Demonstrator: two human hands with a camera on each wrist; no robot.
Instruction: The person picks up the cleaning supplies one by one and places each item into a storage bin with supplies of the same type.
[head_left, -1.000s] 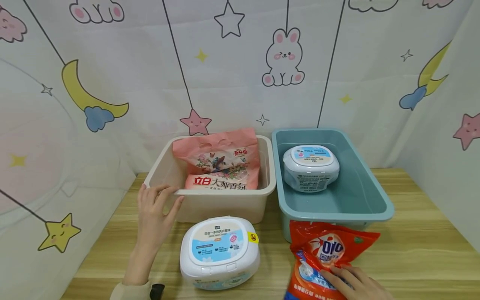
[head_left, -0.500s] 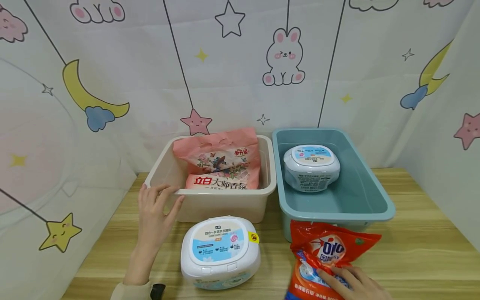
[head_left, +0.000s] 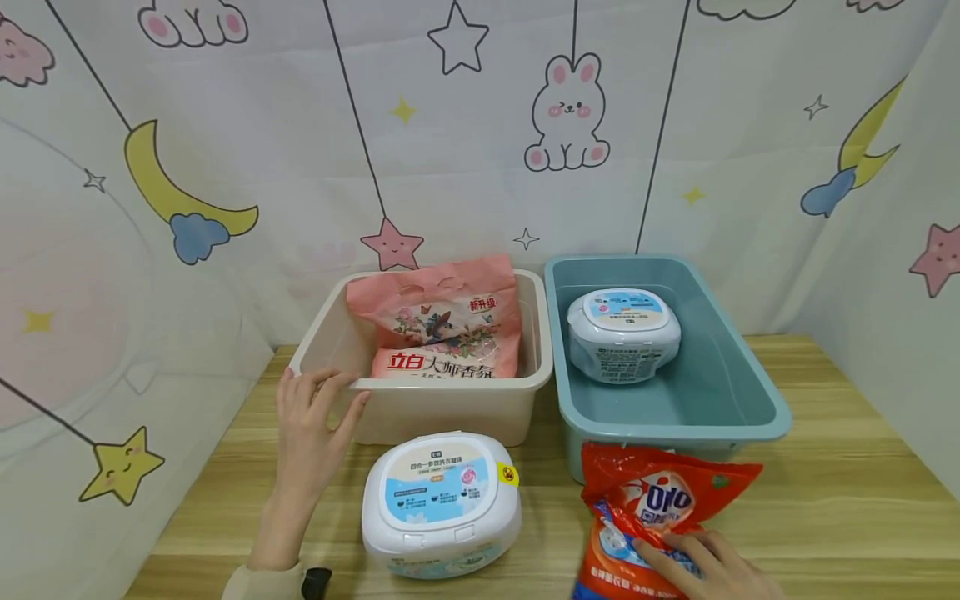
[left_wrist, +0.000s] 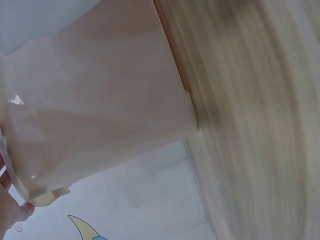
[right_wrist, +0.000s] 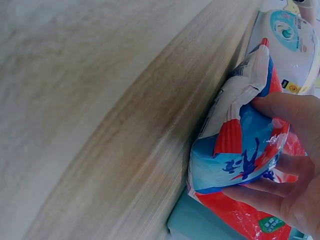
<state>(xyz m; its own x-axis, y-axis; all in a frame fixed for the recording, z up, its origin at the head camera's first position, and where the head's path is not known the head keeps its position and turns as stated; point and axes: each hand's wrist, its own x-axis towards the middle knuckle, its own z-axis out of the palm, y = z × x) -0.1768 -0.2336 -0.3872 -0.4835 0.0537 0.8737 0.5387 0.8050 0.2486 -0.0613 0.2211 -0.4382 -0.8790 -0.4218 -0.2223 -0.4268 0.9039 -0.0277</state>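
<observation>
My left hand (head_left: 311, 417) grips the front left corner of a beige plastic bin (head_left: 442, 417), fingers over the rim and thumb outside. In the left wrist view, the fingertips and thumb show at the bin's edge. My right hand (head_left: 712, 571) holds a red and blue laundry detergent bag (head_left: 630, 525) in front of the teal bin (head_left: 667, 432). Thumb and fingers spread across the bag's sides in the right wrist view. Between the hands stands a white laundry-capsule tub (head_left: 442, 508) with a blue label, its lid shut.
A pink detergent bag (head_left: 442, 321) leans inside the beige bin. Another white tub (head_left: 622, 337) sits toward the back of the teal bin. Both bins stand side by side on the wooden table (head_left: 840, 500), with a printed white curtain (head_left: 465, 150) behind.
The right hand's fingers have shifted very slightly left on the red bag. The left hand, the bins and the tubs stay where they were.
</observation>
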